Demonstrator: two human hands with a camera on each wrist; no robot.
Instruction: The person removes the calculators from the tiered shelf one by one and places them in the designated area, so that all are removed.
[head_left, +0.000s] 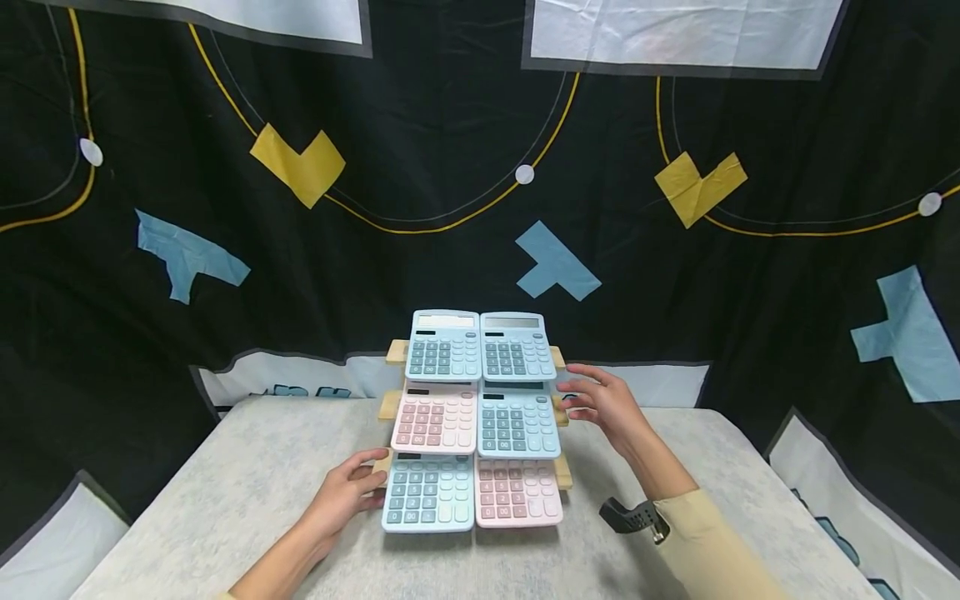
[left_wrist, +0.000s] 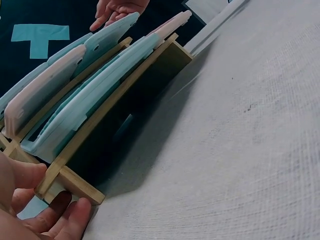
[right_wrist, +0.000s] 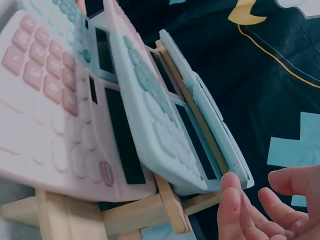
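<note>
The step in hand looks like steadying or squaring up a loaded wooden rack (head_left: 389, 406), which stands on the bench (head_left: 187, 508) between the two hands. Its three tiers each carry two calculators side by side: a blue pair (head_left: 443, 346) on top, then a middle pink calculator (head_left: 433, 418) left of a middle blue calculator (head_left: 518, 422), then a bottom blue calculator (head_left: 428, 493) left of a bottom pink calculator (head_left: 518, 493). The left grip (head_left: 347, 490) pinches the rack's lower wooden end between thumb and fingers. The right grip (head_left: 609, 407) is spread beside the upper tiers (whether a fingertip touches the wood, I cannot tell). The next move probably calls for the right grip to take the rack's edge, so it can shift level without anything sliding.

The left wrist view shows the dark space beneath the lowest tier, which the head view hides. The right wrist view shows the bottom pink calculator's dark display, covered in the head view by the tier above.
</note>
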